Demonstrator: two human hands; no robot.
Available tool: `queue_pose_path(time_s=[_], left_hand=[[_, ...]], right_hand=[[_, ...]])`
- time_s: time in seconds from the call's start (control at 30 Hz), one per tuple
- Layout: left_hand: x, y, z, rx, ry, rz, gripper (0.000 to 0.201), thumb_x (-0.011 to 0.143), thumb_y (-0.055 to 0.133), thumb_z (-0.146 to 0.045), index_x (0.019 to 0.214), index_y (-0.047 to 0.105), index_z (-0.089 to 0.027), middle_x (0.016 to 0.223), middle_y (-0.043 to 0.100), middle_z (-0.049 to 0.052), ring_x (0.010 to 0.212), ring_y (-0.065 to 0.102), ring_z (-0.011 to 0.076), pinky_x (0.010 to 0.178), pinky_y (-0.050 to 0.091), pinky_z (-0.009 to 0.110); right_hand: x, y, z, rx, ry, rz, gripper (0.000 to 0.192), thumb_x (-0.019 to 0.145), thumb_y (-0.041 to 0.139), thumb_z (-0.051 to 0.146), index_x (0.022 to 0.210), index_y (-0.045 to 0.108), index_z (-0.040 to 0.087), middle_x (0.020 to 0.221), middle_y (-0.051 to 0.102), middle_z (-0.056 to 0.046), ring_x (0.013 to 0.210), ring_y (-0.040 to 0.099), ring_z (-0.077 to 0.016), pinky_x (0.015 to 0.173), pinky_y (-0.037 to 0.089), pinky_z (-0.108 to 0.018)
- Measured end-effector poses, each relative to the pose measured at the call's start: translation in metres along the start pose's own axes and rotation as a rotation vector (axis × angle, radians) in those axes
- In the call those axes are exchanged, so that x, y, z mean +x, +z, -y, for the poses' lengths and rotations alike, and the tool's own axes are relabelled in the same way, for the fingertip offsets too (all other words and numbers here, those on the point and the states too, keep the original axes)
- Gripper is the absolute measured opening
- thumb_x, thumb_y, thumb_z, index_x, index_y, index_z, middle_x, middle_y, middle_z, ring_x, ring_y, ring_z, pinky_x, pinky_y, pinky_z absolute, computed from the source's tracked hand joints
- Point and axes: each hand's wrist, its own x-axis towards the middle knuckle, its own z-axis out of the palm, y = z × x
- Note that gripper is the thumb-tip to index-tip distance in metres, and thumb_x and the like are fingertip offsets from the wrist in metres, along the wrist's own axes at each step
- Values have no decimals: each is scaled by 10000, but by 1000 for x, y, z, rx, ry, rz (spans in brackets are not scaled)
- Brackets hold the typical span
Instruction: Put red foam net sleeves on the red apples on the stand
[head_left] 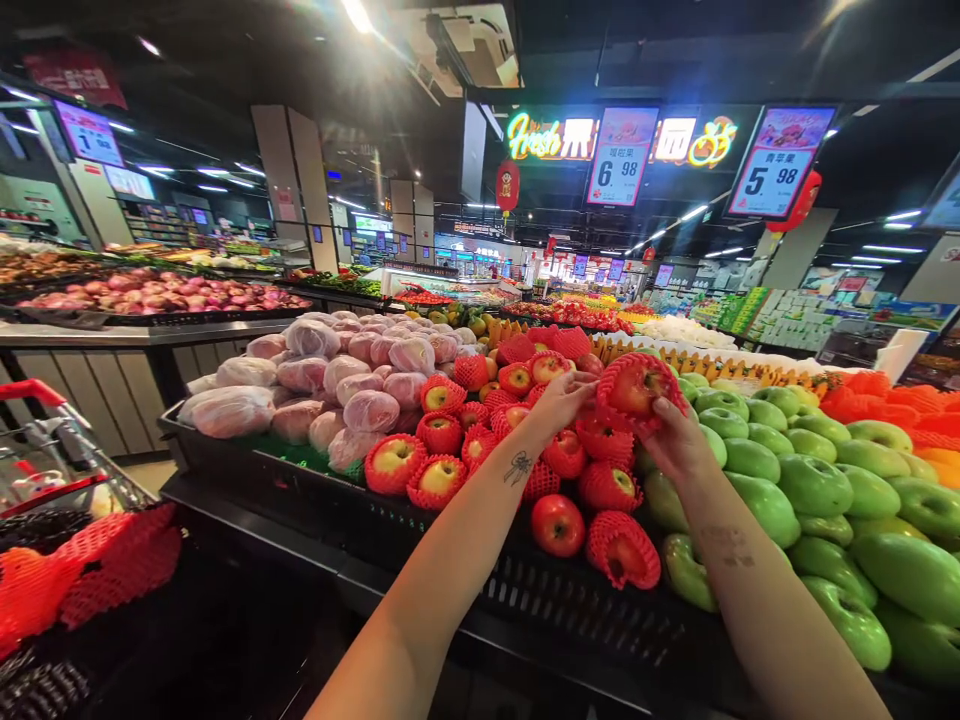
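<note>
A red apple in a red foam net (637,388) is raised above the pile, its stem end turned toward me. My right hand (679,435) grips it from the right and below, with the thumb on its front. At its left edge, the fingers of my left hand (568,398) are bent together against the net; their tips are partly hidden. Beneath both hands lie more netted red apples (611,487). One bare red apple (558,525) rests near the front of the black crate (577,605).
Green apples (814,485) fill the right side, with orange netted fruit (877,400) beyond. Wrapped pink fruit (371,411) is heaped on the left. A shopping cart (56,440) stands at far left, above red foam nets (120,560). Price screens (622,157) hang overhead.
</note>
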Motion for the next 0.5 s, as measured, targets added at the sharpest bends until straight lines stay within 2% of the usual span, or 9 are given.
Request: queue_pose_path(time_s=[0.07, 0.13, 0.2, 0.23, 0.37, 0.5], left_hand=[[-1, 1, -2, 66, 164, 39, 460, 715, 850, -160, 1137, 676, -208, 1253, 711, 74, 1110, 697, 216, 1029, 552, 382], [-3, 2, -4, 170, 299, 179, 683, 667, 849, -128, 1301, 629, -253, 1488, 606, 70, 1370, 596, 260, 1144, 510, 393], [-5, 2, -5, 265, 384, 298, 831, 670, 867, -179, 1434, 548, -261, 1565, 542, 88, 1462, 528, 295, 1196, 486, 426], [-6, 3, -6, 313, 419, 314, 873, 676, 878, -216, 1468, 514, -252, 1560, 542, 104, 1456, 535, 306, 1208, 477, 445], [-9, 6, -4, 568, 548, 169, 831, 642, 928, -280, 1375, 545, -206, 1394, 650, 126, 1319, 627, 322, 1191, 471, 490], [-10, 16, -3, 693, 523, -101, 786, 616, 966, -297, 1271, 543, -199, 1270, 694, 123, 1184, 679, 311, 1087, 525, 486]], right_hand=[[3, 0, -2, -13, -8, -25, 598, 528, 992, 434, 1054, 747, 287, 1116, 788, -11, 1038, 754, -264, 850, 671, -403], [5, 0, -4, -20, 12, -35, 576, 542, 995, 450, 1037, 752, 283, 1106, 788, -5, 1014, 757, -250, 846, 678, -393], [5, 1, -7, -34, 38, -33, 575, 537, 1004, 459, 1027, 762, 281, 1104, 789, -1, 1003, 758, -234, 853, 678, -361], [5, 1, -8, -47, 48, -31, 572, 535, 1007, 465, 1019, 768, 279, 1098, 790, -1, 989, 758, -224, 848, 676, -339], [5, 1, -9, -116, 61, -11, 545, 570, 997, 511, 1011, 781, 277, 1083, 791, -13, 939, 754, -204, 808, 664, -305], [10, -4, -4, -108, 59, -33, 632, 560, 965, 650, 1035, 774, 279, 955, 771, 2, 714, 687, -153, 583, 590, -267]])
